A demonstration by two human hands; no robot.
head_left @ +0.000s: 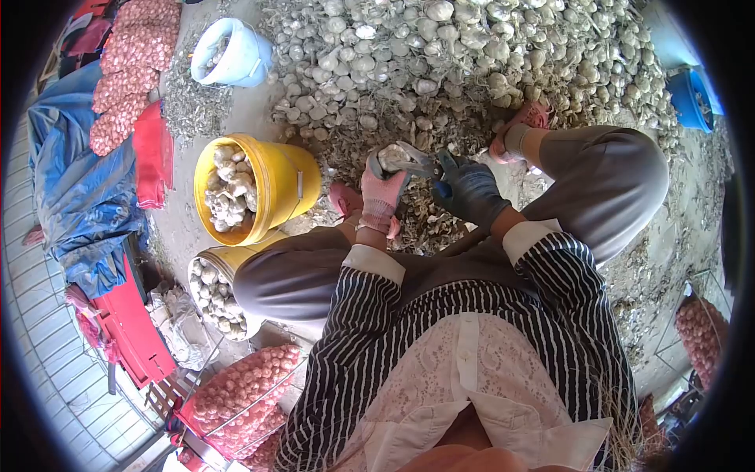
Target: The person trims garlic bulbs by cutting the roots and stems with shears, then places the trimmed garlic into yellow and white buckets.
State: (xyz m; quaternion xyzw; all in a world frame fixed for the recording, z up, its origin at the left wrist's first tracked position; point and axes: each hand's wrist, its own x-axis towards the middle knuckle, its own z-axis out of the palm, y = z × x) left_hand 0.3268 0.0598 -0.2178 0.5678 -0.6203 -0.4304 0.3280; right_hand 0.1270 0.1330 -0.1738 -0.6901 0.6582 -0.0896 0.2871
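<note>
My left hand [381, 193], in a pink glove, is closed around a garlic bulb [391, 157] in front of my knees. In my right hand [474, 191], which wears a dark blue-grey glove, is a pair of pruning shears [423, 164]. Their grey blades point left and overlap the bulb's stem side in this view. Dry stalks and skins [429, 224] lie on the ground beneath both hands. Ahead of them spreads a large heap of garlic bulbs [440, 47].
At my left stand a yellow bucket [303, 181] with garlic, another garlic-filled bucket [250, 324] beside my knee, and a pale blue bucket [255, 59] farther off. Red net sacks [244, 385] line the left side. A blue bucket [688, 98] stands far right.
</note>
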